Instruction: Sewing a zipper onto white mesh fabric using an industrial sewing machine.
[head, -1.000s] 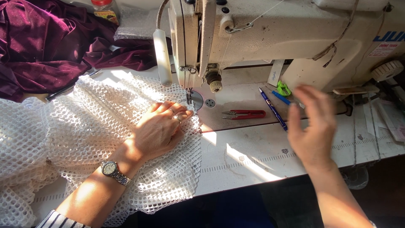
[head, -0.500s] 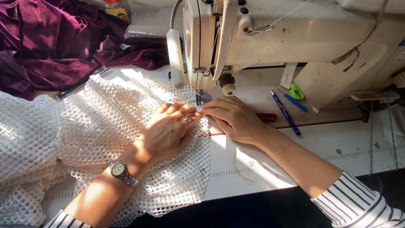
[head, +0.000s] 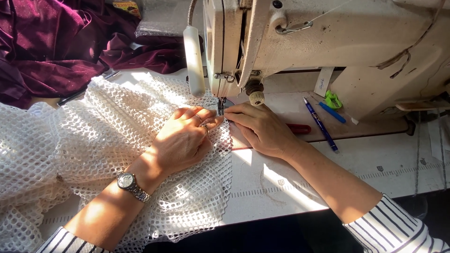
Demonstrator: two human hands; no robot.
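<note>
You wear black-and-white striped sleeves [head: 398,232]; a silver wristwatch [head: 129,183] beside the left cuff, rings on left hand [head: 183,140].

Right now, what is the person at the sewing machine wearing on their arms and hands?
Both forearms are bare, with white sleeves striped in dark lines pushed up towards the elbows. The left hand has a silver metal wristwatch at the wrist and a ring on one finger. The right hand shows no jewellery.

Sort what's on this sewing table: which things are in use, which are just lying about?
In use: white mesh fabric, sewing machine, left hand, right hand.
Lying about: maroon velvet cloth, blue pens, green clip, red-handled tool.
</note>
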